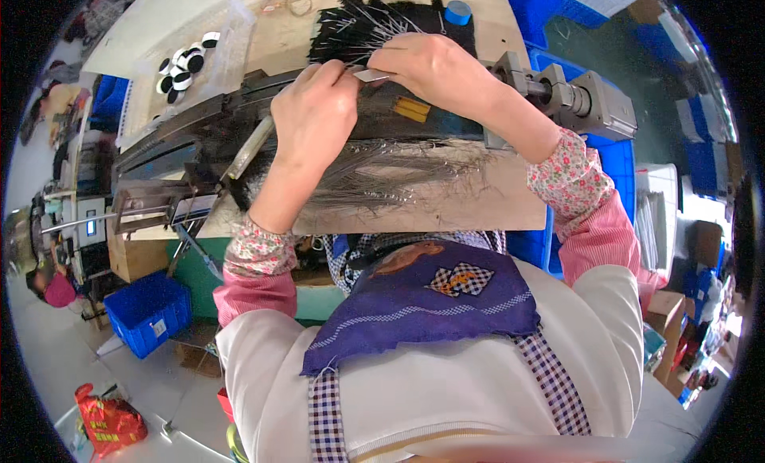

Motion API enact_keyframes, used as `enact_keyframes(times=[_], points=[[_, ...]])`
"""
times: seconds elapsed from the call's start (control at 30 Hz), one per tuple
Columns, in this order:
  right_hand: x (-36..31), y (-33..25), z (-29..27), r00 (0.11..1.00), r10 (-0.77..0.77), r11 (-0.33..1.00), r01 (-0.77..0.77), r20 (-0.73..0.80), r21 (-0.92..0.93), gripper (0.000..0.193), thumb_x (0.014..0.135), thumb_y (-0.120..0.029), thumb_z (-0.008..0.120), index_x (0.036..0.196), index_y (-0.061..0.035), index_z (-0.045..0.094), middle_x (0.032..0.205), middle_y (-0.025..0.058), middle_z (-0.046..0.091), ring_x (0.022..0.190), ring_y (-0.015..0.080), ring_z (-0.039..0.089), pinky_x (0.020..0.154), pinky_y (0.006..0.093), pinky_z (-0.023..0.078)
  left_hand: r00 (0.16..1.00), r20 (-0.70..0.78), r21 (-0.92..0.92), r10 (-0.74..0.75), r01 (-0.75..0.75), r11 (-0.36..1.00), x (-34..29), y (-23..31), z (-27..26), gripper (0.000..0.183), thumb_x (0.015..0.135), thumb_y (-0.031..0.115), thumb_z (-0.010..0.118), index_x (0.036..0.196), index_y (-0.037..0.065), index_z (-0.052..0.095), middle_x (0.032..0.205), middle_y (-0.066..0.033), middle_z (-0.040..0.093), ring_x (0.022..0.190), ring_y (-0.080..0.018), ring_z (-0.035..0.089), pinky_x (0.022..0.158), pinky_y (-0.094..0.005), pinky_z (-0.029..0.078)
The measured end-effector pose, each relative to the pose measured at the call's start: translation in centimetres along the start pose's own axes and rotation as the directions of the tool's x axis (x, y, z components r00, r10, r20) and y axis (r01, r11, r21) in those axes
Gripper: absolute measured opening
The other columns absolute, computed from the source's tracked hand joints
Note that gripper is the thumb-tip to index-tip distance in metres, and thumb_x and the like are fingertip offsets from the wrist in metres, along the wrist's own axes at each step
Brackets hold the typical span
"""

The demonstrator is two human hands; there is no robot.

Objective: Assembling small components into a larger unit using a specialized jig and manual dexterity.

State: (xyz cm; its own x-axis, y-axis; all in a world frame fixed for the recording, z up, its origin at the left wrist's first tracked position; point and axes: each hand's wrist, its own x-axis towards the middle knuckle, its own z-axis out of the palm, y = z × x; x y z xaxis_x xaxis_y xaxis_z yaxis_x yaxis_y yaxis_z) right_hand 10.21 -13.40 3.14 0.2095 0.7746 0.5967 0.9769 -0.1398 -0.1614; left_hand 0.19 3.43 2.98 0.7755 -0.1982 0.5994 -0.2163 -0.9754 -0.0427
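Note:
My left hand (317, 108) and my right hand (437, 68) meet over the far part of the bench, their fingers closed and nearly touching. Between the fingertips shows a small flat metal piece (371, 76), which my left hand pinches at its near end. My right fingers curl over its other side; what they grip is hidden. Just beyond, many thin metal rods (374, 29) lie on a black fuzzy mat (328, 42), some reaching to my fingertips. A yellow block (411, 108) sits below my right hand on the dark metal machine bed (374, 124).
Thin wires (382, 172) lie heaped along the near wooden bench (510, 200). A clear tray (231, 33) at far left holds black-and-white round pieces (185, 68). A blue round lid (457, 13) stands on the mat. Right of my hand is a metal clamp mechanism (578, 96).

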Motion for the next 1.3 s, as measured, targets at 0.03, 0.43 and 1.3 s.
enact_keyframes(times=[0.03, 0.43, 1.3], points=[[0.2, 0.1, 0.4, 0.999, 0.015, 0.999, -0.013, -0.045, 0.039, 0.009, 0.077, -0.013, 0.061, 0.082, -0.0060, 0.059, 0.076, 0.0091, 0.059, 0.078, 0.0276, 0.062, 0.067, 0.0371, 0.051, 0.997, -0.076, 0.017, 0.004, -0.003, 1.000, -0.1, -0.3, -0.4, 0.009, 0.073, 0.007, 0.062, 0.080, 0.009, 0.065, 0.078, -0.0025, 0.060, 0.072, -0.0209, 0.062, 0.057, -0.0343, 0.050], [2.3, 1.0, 4.0, 0.940, 0.272, 0.913, -0.319, 0.205, 0.256, 0.020, 0.079, -0.017, 0.066, 0.091, -0.0021, 0.066, 0.084, 0.0118, 0.063, 0.085, 0.0313, 0.061, 0.078, 0.0392, 0.048, 0.800, 0.600, 0.138, -0.010, -0.116, -0.984, -5.1, -1.6, -2.8, 0.048, 0.098, 0.044, 0.040, 0.104, 0.000, 0.057, 0.061, -0.0025, 0.047, 0.036, -0.0066, 0.034, 0.032, -0.0202, 0.027], [-8.4, -0.4, 4.0, 0.760, 0.599, 0.800, -0.579, 0.254, -0.156, 0.013, 0.089, -0.015, 0.052, 0.092, -0.0024, 0.049, 0.088, 0.0181, 0.059, 0.080, 0.0376, 0.062, 0.065, 0.0465, 0.049, 0.189, 0.390, -0.909, -0.901, 0.237, -0.344, -18.1, -6.6, 0.8, 0.023, 0.097, 0.024, 0.051, 0.088, 0.003, 0.053, 0.061, 0.0029, 0.041, 0.045, -0.0059, 0.033, 0.038, -0.0220, 0.023]])
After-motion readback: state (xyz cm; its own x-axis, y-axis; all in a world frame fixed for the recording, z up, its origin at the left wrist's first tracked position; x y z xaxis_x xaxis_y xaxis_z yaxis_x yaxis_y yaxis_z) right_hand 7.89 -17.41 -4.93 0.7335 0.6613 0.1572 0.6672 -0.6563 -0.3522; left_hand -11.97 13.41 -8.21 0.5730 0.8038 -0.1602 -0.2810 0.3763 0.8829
